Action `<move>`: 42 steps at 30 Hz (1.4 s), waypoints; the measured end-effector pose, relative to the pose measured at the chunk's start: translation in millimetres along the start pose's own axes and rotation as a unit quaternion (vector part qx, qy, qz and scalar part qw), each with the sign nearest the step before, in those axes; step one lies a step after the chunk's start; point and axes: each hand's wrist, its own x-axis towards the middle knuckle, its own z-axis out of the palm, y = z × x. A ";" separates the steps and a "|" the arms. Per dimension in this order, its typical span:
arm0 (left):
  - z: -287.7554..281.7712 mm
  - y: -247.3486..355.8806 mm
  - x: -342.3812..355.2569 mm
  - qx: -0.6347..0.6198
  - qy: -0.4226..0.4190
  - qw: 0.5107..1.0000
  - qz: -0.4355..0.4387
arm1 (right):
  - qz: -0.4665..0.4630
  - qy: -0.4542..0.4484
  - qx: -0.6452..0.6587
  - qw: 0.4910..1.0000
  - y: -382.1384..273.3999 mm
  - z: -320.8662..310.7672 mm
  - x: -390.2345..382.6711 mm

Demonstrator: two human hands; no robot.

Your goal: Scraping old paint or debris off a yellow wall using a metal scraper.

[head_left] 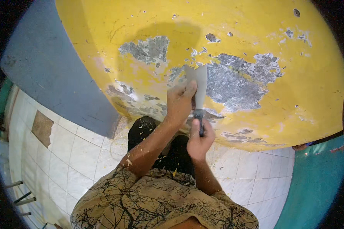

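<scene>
A paint scraper (201,86) with a broad grey blade and a dark handle stands against the yellow painted wall (302,72). Its blade edge meets ragged paint at the upper left border of a large bare grey patch (235,82). My right hand (201,143) is closed around the handle, thumb along it. Higher up, my left hand (180,102) is closed at the blade's left side, thumb upward; its other fingers are partly hidden. Paint flakes cling to my left forearm and shirt.
Another bare patch (149,49) and small chips mark the yellow surface. A blue-grey wall (61,72) adjoins on the left, a teal surface (317,183) on the right. White floor tiles (80,152) lie below, with one broken brown spot (42,128). Metal legs (23,199) stick in at lower left.
</scene>
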 end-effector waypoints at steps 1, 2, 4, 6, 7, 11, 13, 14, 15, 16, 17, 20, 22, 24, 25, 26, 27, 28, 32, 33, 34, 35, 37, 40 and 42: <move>2.6 4.0 2.7 0.012 -0.006 1.000 -0.007 | 0.002 0.000 -0.001 1.000 0.1 0.3 1.6; 3.7 5.9 4.6 0.023 -0.013 1.000 -0.014 | -0.008 0.003 -0.005 1.000 0.9 1.1 3.7; 2.3 1.1 6.4 0.019 -0.025 1.000 0.002 | -0.002 0.000 0.018 1.000 7.9 -0.3 -0.5; 3.1 -8.4 3.5 0.014 -0.047 0.999 0.016 | 0.009 0.003 0.055 0.998 22.0 -2.5 -11.9; 5.2 -14.0 5.1 0.020 -0.012 1.000 0.012 | 0.012 0.003 0.096 0.995 25.9 -2.2 -10.0; 4.1 -2.5 10.0 -0.011 0.011 0.999 0.051 | -0.028 -0.003 0.016 0.999 6.0 6.2 2.8; 3.4 -5.5 4.0 -0.026 -0.016 0.998 0.047 | -0.019 0.001 0.041 0.999 11.9 2.0 -2.5; -1.0 -10.8 0.8 0.037 -0.011 0.999 0.035 | -0.018 0.005 0.031 0.999 16.0 1.6 -9.0; -3.4 -13.4 -1.5 0.099 -0.005 0.995 0.023 | -0.017 0.008 0.020 1.000 17.6 1.5 -13.7; -0.1 -12.4 -0.6 0.098 -0.006 0.995 0.023 | -0.018 0.009 0.019 1.000 16.6 -0.2 -11.1; 4.7 -10.9 1.0 0.109 0.000 0.992 0.056 | -0.018 0.017 0.007 1.000 13.9 -3.0 -6.7; 20.8 0.4 -0.4 0.117 0.012 0.990 0.076 | -0.015 0.019 0.017 1.000 8.7 -9.9 5.7; 15.7 -3.5 1.8 0.122 -0.018 0.991 0.047 | -0.061 0.043 0.021 0.997 23.2 -8.9 6.6; -11.9 -18.9 3.6 0.068 -0.037 0.996 0.036 | 0.005 -0.015 0.012 1.000 13.5 -4.7 -5.4; -9.6 -19.3 4.7 0.012 -0.033 0.999 0.031 | 0.027 -0.043 0.037 0.998 16.3 -5.2 -7.2; -4.5 -20.1 7.4 0.012 -0.048 0.998 0.028 | -0.002 -0.027 0.047 0.999 17.8 -6.0 -8.1; 0.4 -19.5 10.1 0.024 -0.039 0.999 0.023 | -0.004 -0.013 0.046 0.999 20.2 -7.4 -2.8; 4.3 -13.2 7.3 0.039 -0.021 0.999 0.019 | -0.010 -0.007 0.063 0.998 18.0 -7.8 3.3; 23.7 -3.9 4.5 0.065 -0.020 0.990 0.120 | -0.008 0.006 0.116 0.993 15.2 -8.5 1.8; 19.8 -6.2 0.1 0.048 -0.017 0.997 0.065 | 0.001 0.024 0.120 0.992 17.0 -5.9 -4.9; 16.5 -8.7 -3.1 0.031 -0.012 0.999 0.010 | 0.032 0.009 0.179 0.983 13.0 -3.6 -16.3; 15.7 -12.4 -3.3 0.030 -0.016 0.999 0.012 | 0.029 0.011 0.179 0.983 14.8 -1.5 -19.8; 16.6 -15.6 -7.2 0.017 0.005 1.000 0.016 | 0.027 0.003 0.198 0.980 16.7 1.1 -24.2; 17.8 6.4 0.2 0.057 -0.023 0.996 0.062 | -0.002 0.016 0.148 0.989 -3.2 -1.1 -10.1; 17.6 12.5 -3.3 0.059 -0.015 0.996 0.066 | -0.038 0.037 0.119 0.991 -17.5 3.8 -11.4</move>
